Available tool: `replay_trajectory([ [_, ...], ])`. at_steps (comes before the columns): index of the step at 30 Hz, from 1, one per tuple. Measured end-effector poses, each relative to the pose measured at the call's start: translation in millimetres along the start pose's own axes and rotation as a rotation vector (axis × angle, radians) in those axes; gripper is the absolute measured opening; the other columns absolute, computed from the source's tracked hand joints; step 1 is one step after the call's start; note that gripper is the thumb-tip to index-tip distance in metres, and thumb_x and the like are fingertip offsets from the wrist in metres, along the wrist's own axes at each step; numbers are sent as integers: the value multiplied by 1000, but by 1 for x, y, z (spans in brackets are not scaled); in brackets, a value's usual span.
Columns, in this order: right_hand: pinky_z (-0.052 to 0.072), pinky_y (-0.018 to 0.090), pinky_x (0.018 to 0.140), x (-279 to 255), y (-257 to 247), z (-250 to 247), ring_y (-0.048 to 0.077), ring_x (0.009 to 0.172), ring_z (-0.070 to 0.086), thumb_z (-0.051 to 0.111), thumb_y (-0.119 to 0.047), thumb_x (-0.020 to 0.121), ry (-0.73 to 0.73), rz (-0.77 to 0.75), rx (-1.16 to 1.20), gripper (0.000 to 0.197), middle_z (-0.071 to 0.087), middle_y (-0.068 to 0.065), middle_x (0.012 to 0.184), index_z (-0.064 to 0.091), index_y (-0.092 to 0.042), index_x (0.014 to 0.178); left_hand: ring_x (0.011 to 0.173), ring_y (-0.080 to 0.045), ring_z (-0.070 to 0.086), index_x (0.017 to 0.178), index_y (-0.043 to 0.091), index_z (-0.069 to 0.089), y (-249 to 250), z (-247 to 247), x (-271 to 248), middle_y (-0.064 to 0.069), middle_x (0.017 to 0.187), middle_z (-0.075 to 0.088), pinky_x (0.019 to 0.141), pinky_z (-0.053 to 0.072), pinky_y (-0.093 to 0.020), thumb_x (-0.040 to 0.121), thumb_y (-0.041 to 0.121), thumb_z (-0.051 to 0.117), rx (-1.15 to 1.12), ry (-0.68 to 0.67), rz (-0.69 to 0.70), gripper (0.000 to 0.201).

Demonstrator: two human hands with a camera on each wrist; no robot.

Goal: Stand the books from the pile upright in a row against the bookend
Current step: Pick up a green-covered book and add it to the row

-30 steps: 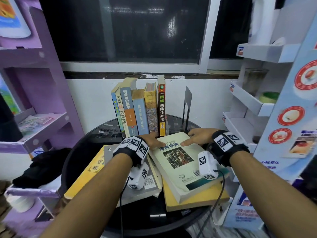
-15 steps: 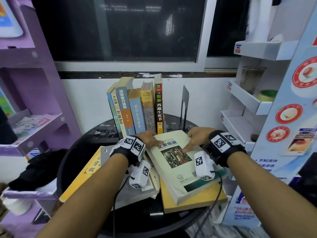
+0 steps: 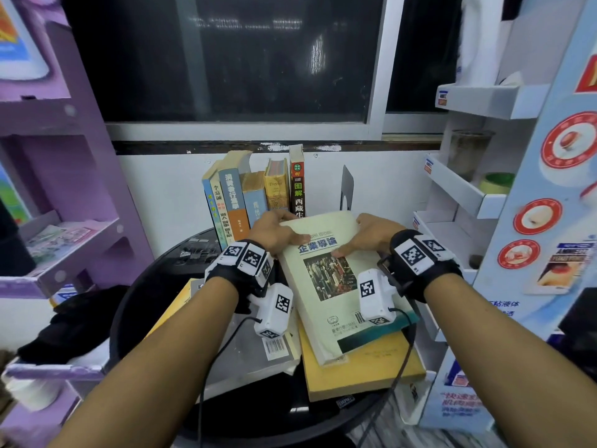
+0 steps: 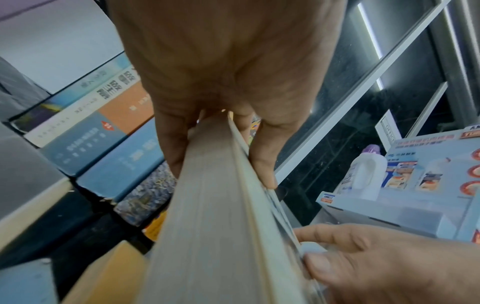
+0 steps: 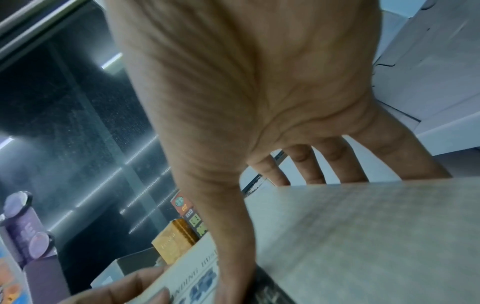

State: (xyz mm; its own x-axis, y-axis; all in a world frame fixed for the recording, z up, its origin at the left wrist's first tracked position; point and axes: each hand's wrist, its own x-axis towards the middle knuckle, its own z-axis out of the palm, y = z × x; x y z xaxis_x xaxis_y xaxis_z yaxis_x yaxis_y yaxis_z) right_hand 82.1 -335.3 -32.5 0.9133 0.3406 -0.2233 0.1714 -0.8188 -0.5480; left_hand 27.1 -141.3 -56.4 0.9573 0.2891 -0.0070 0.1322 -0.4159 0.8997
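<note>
A thick pale green book (image 3: 336, 279) lies tilted on top of the pile, its far end lifted. My left hand (image 3: 277, 232) grips its far left corner, thumb on the cover and fingers under the page block (image 4: 207, 205). My right hand (image 3: 371, 236) grips the far right corner, thumb on the cover and fingers (image 5: 311, 168) behind the edge. Several books (image 3: 255, 195) stand upright in a row at the back. The dark metal bookend (image 3: 346, 189) stands to their right with a gap between. A yellow book (image 3: 361, 370) and a grey book (image 3: 245, 357) lie flat in the pile.
The round black table (image 3: 142, 299) carries everything. A purple shelf unit (image 3: 64, 221) stands at the left, a white and blue display rack (image 3: 468, 195) close at the right. A wall and dark window (image 3: 226, 59) are right behind the row.
Both hands went from lying on the green book's far end to gripping its corners. The book's far end has risen off the pile toward the standing row.
</note>
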Motion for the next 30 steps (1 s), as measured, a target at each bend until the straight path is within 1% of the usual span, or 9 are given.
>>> replay_trajectory([
  [3, 43, 37, 96, 1, -6, -5, 26, 122, 49, 81, -51, 67, 93, -13, 32, 100, 48, 9, 137, 29, -10, 141, 95, -27, 64, 100, 23, 61, 13, -3, -2, -7, 111, 64, 80, 57, -46, 64, 13, 85, -61, 111, 89, 44],
  [7, 42, 42, 103, -1, -9, -11, 26, 124, 48, 85, -52, 60, 195, -70, 172, 110, 48, 9, 139, 24, -11, 142, 93, -21, 64, 91, 25, 59, 30, -5, -9, 1, 104, 61, 77, 58, -41, 62, 10, 87, -126, 222, 203, 43],
  [13, 43, 34, 90, -13, -11, -14, 28, 120, 50, 85, -49, 63, 370, -141, 272, 105, 50, 10, 133, 19, -15, 137, 95, -18, 63, 103, 19, 58, 45, -7, -15, -3, 110, 60, 66, 58, -29, 58, 4, 88, -259, 292, 342, 56],
  [18, 47, 46, 97, -13, -11, -3, 28, 115, 53, 88, -50, 57, 490, -232, 408, 102, 51, 10, 127, 18, -22, 126, 94, -19, 66, 112, 19, 51, 43, -4, -17, -6, 106, 64, 69, 59, -35, 56, -9, 84, -530, 279, 340, 70],
  [21, 47, 39, 96, -14, -12, 2, 25, 115, 51, 88, -43, 60, 561, -309, 507, 97, 51, 8, 127, 22, -20, 126, 97, -16, 63, 112, 16, 53, 37, -3, -17, 0, 104, 62, 71, 58, -31, 61, -12, 79, -600, 239, 343, 64],
  [24, 46, 32, 93, -15, -12, 3, 21, 115, 49, 88, -36, 63, 615, -371, 561, 96, 50, 5, 127, 23, -21, 131, 99, -22, 64, 113, 15, 54, 34, -2, -18, -2, 108, 63, 75, 58, -37, 69, -5, 77, -655, 180, 348, 53],
  [27, 47, 20, 77, -18, -11, 0, 15, 105, 51, 85, -28, 69, 601, -431, 601, 86, 50, -2, 116, 28, -26, 133, 88, -21, 68, 120, 12, 50, 35, -2, -19, -6, 107, 64, 69, 59, -36, 78, 5, 74, -679, 159, 348, 48],
  [28, 47, 19, 74, -19, -10, -2, 13, 102, 52, 84, -27, 71, 584, -445, 617, 80, 52, -5, 112, 31, -27, 131, 85, -20, 69, 121, 11, 50, 34, -1, -20, -7, 106, 64, 68, 59, -35, 80, 7, 73, -687, 157, 357, 48],
  [30, 55, 30, 78, -20, -5, -7, 14, 100, 58, 83, -25, 73, 543, -464, 669, 66, 56, -8, 106, 40, -28, 123, 84, -20, 70, 121, 10, 49, 33, 0, -19, -8, 107, 64, 66, 60, -35, 81, 7, 72, -715, 159, 366, 46],
])
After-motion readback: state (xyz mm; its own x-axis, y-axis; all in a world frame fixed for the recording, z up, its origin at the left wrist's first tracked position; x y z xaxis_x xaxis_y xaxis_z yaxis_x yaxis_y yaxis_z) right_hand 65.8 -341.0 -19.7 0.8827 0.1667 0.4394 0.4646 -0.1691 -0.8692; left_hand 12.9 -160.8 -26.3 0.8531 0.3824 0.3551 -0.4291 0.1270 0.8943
